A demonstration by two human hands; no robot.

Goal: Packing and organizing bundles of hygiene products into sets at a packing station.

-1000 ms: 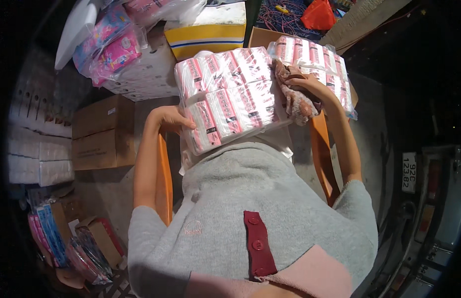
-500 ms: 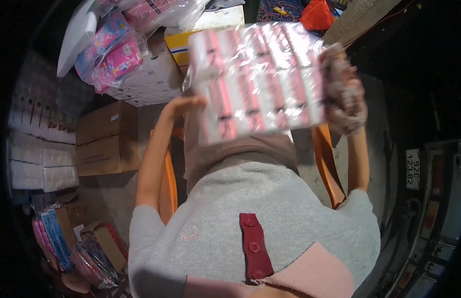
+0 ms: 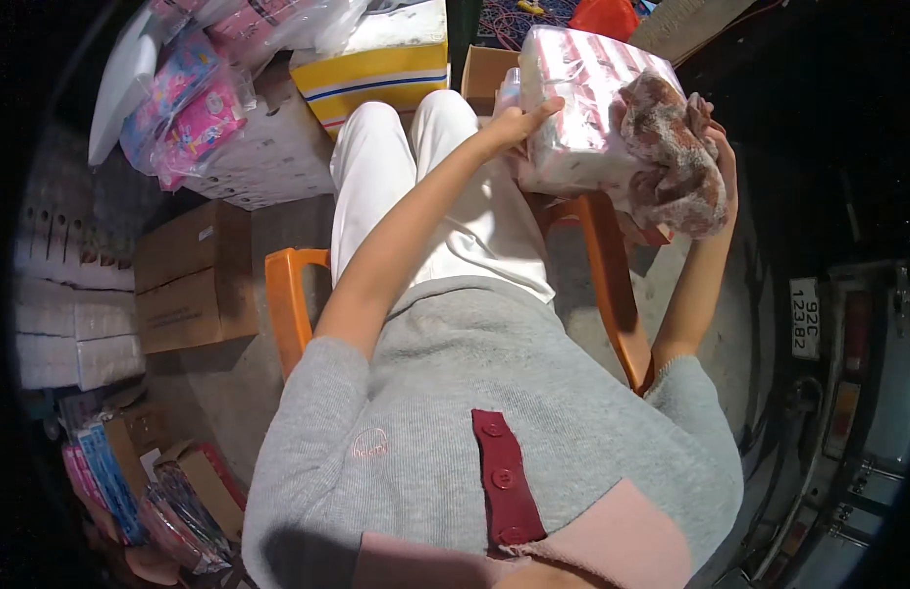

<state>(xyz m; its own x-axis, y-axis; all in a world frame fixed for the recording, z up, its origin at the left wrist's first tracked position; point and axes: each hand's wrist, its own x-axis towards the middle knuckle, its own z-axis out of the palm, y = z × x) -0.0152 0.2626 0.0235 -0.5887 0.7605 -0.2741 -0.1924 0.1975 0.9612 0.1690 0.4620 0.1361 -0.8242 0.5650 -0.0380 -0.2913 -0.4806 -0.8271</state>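
A clear-wrapped bundle of pink-and-white tissue packs (image 3: 582, 83) is held up to the right of my knees, tilted. My left hand (image 3: 521, 128) reaches across my lap and grips its left side, thumb on the front. At its right side, my right hand (image 3: 722, 157) clasps a mottled brown-and-white cloth (image 3: 676, 152), which lies against the bundle. The cloth hides most of the right fingers. Whether those fingers also bear the bundle's weight cannot be seen.
An orange chair (image 3: 612, 294) is under me. Ahead stands a yellow box (image 3: 376, 88) with an open brown carton (image 3: 487, 71) beside it. Pink-and-blue packages (image 3: 205, 113) sit on stacked white packs at left, near a closed cardboard box (image 3: 195, 280). A vehicle's rear (image 3: 862, 393) is at right.
The bundle has gone from above my lap to the right and turned, uncovering my white-trousered legs. My left hand followed it across. The cloth stays at its right side.
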